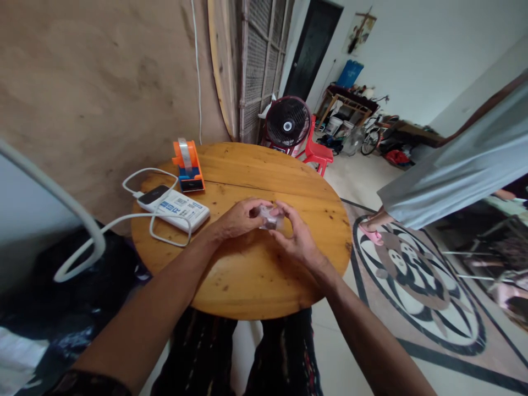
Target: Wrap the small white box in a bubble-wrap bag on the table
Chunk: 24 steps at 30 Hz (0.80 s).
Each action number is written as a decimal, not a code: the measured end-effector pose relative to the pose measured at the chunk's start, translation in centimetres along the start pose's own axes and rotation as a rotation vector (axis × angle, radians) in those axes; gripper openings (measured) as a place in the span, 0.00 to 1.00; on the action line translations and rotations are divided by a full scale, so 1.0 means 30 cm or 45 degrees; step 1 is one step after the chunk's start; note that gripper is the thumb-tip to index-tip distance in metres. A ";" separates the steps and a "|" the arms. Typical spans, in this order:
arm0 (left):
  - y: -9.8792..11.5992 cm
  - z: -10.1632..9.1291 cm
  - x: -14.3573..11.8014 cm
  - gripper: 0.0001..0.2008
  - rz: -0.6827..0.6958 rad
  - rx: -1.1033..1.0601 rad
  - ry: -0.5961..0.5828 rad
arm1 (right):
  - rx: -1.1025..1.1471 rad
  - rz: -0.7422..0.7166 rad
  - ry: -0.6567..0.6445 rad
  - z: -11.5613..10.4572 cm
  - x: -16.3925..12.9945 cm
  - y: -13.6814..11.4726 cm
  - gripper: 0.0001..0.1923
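A small, clear, shiny plastic-wrapped packet point(270, 219) is held between my two hands over the middle of the round wooden table point(264, 275). What is inside it is too small to make out. My left hand point(241, 217) pinches its left side between thumb and fingers. On the other side, my right hand point(299, 236) has its fingertips and thumb curled around the packet's right edge. To the left of my hands lies a white box-shaped power bank point(181, 212) with blue print and a white cable. Behind it stands an orange tape dispenser point(187, 165) carrying a roll of clear tape.
Past the table's far edge are a dark round fan point(287, 124) and a red plastic chair point(317, 151). A person in a grey garment point(457, 170) stands at the right, on the patterned floor. Black plastic bags point(82, 280) lie at the left. A white cable loops nearby.
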<state>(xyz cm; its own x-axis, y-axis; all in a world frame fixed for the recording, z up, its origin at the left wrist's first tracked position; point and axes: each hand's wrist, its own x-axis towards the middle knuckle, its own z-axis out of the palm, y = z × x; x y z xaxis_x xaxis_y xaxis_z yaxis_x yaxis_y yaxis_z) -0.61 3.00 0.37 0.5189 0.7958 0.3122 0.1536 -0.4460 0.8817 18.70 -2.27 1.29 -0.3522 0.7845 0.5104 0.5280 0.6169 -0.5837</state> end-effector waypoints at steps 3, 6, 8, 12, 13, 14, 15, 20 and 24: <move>0.017 -0.010 -0.002 0.15 -0.126 -0.136 0.001 | 0.270 0.033 -0.049 -0.029 0.035 0.014 0.38; 0.021 -0.019 -0.002 0.14 -0.210 -0.292 -0.015 | 0.467 0.104 -0.090 -0.041 0.071 0.029 0.42; 0.019 -0.021 -0.001 0.15 -0.267 -0.389 -0.047 | 0.548 0.156 -0.085 -0.038 0.090 0.039 0.44; 0.020 -0.015 0.002 0.18 -0.367 -0.542 -0.038 | 0.707 0.256 -0.046 -0.023 0.102 0.061 0.44; 0.021 -0.013 0.004 0.18 -0.395 -0.559 -0.022 | 0.747 0.285 -0.034 -0.019 0.099 0.067 0.45; 0.023 -0.010 0.005 0.18 -0.423 -0.570 -0.007 | 0.782 0.317 -0.024 -0.017 0.094 0.073 0.45; 0.023 -0.008 0.007 0.17 -0.447 -0.576 0.003 | 0.809 0.347 -0.013 -0.015 0.088 0.079 0.46; 0.015 0.004 0.014 0.17 -0.506 -0.578 0.056 | 0.804 0.457 -0.024 0.006 0.054 0.089 0.48; 0.005 0.014 0.015 0.18 -0.508 -0.543 0.070 | 0.692 0.471 0.035 0.038 0.041 0.081 0.47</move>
<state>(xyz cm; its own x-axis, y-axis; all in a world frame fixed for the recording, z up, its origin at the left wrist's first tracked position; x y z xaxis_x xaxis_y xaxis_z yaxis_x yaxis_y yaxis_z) 0.01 3.10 0.50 0.4443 0.8935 -0.0653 -0.0300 0.0877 0.9957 18.67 0.26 -0.23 -0.1988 0.9536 0.2262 0.1426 0.2566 -0.9559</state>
